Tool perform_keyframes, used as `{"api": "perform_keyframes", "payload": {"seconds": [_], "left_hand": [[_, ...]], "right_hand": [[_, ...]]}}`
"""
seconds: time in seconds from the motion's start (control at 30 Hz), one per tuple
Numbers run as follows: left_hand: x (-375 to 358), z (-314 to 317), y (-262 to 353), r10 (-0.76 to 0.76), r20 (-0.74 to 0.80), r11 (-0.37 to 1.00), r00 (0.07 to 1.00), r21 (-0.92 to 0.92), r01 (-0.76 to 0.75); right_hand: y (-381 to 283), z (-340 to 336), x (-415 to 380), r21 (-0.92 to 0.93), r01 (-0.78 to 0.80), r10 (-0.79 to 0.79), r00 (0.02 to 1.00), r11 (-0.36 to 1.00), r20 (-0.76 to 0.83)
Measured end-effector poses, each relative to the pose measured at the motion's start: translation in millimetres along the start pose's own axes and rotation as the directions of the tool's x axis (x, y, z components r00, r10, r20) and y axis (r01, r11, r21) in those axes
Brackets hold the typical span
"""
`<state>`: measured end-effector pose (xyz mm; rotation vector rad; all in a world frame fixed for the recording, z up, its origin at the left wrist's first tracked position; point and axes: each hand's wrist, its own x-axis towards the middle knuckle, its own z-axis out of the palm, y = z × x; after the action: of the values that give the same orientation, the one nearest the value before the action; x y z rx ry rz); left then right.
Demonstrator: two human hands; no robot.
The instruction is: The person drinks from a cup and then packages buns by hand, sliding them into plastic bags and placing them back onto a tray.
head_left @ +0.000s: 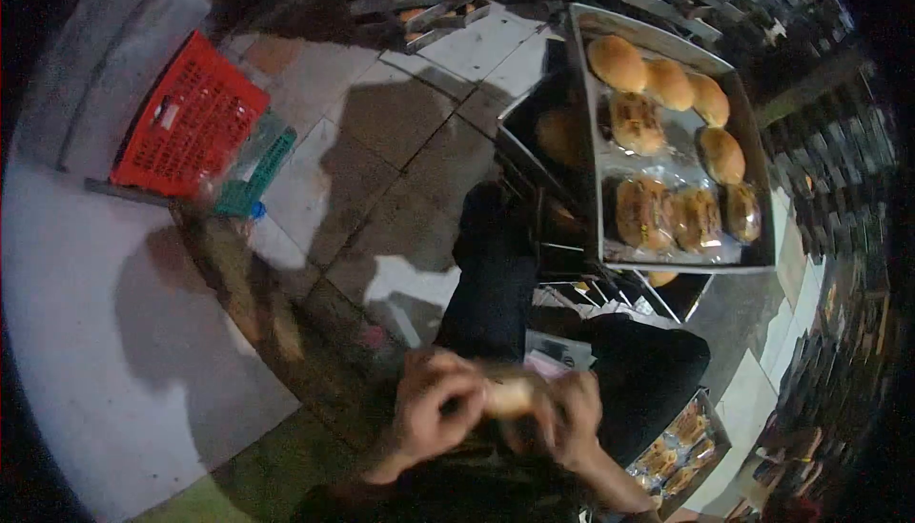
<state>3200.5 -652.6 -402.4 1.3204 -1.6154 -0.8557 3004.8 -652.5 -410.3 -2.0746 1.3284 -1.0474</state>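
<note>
Low in the view, my left hand (440,407) has its fingers curled at the left end of a pale bread roll (510,396), blurred by motion. At the roll's right end, my right hand (570,418) grips it with bent fingers. The roll is held between both hands above my lap. Beyond them at the upper right, a metal tray (686,268) holds several golden rolls (618,63), some in clear wrappers.
A red basket (195,123) and a green one (259,165) stand at the upper left. A box (722,437) of wrapped bread lies at the lower right. Stacked trays sit under the metal tray. My dark-clothed legs (491,304) extend forward over the tiles.
</note>
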Motion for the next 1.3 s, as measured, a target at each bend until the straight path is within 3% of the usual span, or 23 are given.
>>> {"api": "perform_keyframes", "payload": {"seconds": [0.03,0.2,0.23,0.27,0.33,0.47,0.5,0.53,0.6,0.7,0.77,0.8,0.83,0.87,0.93,1.0,1.07,1.1,1.13,1.17,1.2,1.23,1.3], "left_hand": [[1.1,3.5,-5.3,-0.029,0.021,0.992,0.999,-0.125,0.031],[6.2,3.6,42.7,0.339,0.146,0.902,0.929,-0.330,-0.277],[14.6,11.5,34.9,0.141,0.163,0.982,0.976,-0.147,-0.117],[19.1,17.0,31.3,-0.078,0.140,0.997,0.987,0.040,0.073],[58.0,9.2,35.9,-0.565,-0.176,0.781,0.806,-0.431,0.453],[-15.1,45.3,-54.9,-0.485,-0.323,0.872,0.813,-0.247,0.423],[-32.4,52.6,-65.9,-0.222,-0.412,0.941,0.884,0.148,0.305],[-49.2,52.3,-77.4,-0.415,-0.287,0.896,0.863,0.039,0.443],[-47.7,49.9,-32.4,-0.718,-0.207,0.691,0.664,-0.330,0.644],[-33.1,41.9,33.9,-0.757,-0.123,0.545,0.642,-0.660,0.517],[-26.7,32.8,22.6,-0.688,-0.213,0.608,0.693,-0.691,0.391],[-26.7,25.4,15.3,-0.622,-0.319,0.658,0.715,-0.709,0.256],[-27.5,17.9,9.0,-0.555,-0.422,0.694,0.717,-0.710,0.119],[-25.8,13.3,4.1,-0.483,-0.524,0.719,0.702,-0.695,-0.024],[-17.8,18.0,4.1,-0.421,-0.608,0.724,0.673,-0.672,-0.155],[0.7,31.7,14.3,-0.510,-0.181,0.858,0.841,-0.179,0.482],[-7.0,53.0,-24.3,-0.402,-0.107,0.911,0.909,0.056,0.409],[-15.3,60.6,-37.0,-0.319,-0.012,0.905,0.948,0.293,0.308],[-19.2,62.5,-34.6,-0.328,-0.007,0.901,0.945,0.297,0.315],[-17.9,66.5,-30.4,-0.366,0.041,0.823,0.930,0.480,0.303],[-16.4,69.5,-26.0,-0.409,0.081,0.717,0.909,0.645,0.265],[-16.8,72.6,-28.8,-0.325,0.003,0.734,0.946,0.632,0.250],[-20.9,73.7,-28.9,-0.215,0.108,0.680,0.971,0.730,0.070]], "right_hand": [[21.4,0.6,-22.4,0.162,-0.222,0.191,0.963,0.961,0.188],[-18.4,-29.4,-2.2,0.136,0.128,-0.112,0.986,0.982,-0.121],[-16.1,-28.5,7.1,0.057,0.066,-0.062,0.996,0.996,-0.057],[28.0,6.3,-3.5,0.516,-0.406,0.375,0.912,0.754,0.168],[18.7,-19.1,54.7,0.061,-0.344,0.348,0.936,0.937,-0.060],[47.9,17.6,-10.6,0.276,-0.570,0.576,0.815,0.774,0.066],[47.4,24.4,-38.7,0.213,-0.585,0.588,0.807,0.782,0.056],[49.7,31.2,-55.2,0.150,-0.597,0.598,0.800,0.788,0.044],[-0.2,9.6,-47.8,0.031,-0.210,0.208,0.921,0.977,-0.328],[3.0,11.5,-35.1,-0.345,0.233,-0.118,0.939,0.909,0.322],[19.0,-7.3,6.4,0.128,-0.339,0.296,0.917,0.932,0.269],[29.7,-38.7,39.2,0.154,-0.092,0.089,0.996,0.984,0.029],[26.9,-73.5,74.1,0.217,-0.211,0.222,0.975,0.953,-0.026],[34.7,-88.9,96.3,0.725,-0.265,0.479,0.872,0.636,-0.102],[69.4,-136.2,154.7,0.445,-0.286,0.413,0.884,0.849,-0.221],[125.9,-157.3,157.1,-0.107,-0.220,0.119,0.804,0.970,-0.583],[123.3,-147.8,119.2,-0.313,-0.335,-0.044,0.617,0.889,-0.786],[112.9,-124.8,86.2,-0.396,-0.282,-0.057,0.749,0.874,-0.660],[129.7,-77.1,21.2,0.098,-0.406,0.402,0.785,0.908,-0.471],[97.1,-57.4,6.4,-0.221,-0.696,0.730,0.657,0.683,0.188],[120.6,-4.6,-66.1,-0.571,-0.042,0.395,0.764,0.820,0.510],[99.7,9.2,-83.3,-0.567,0.186,0.155,0.853,0.802,0.498],[109.9,28.9,-111.3,-0.533,0.167,0.192,0.812,0.829,0.552]]}}
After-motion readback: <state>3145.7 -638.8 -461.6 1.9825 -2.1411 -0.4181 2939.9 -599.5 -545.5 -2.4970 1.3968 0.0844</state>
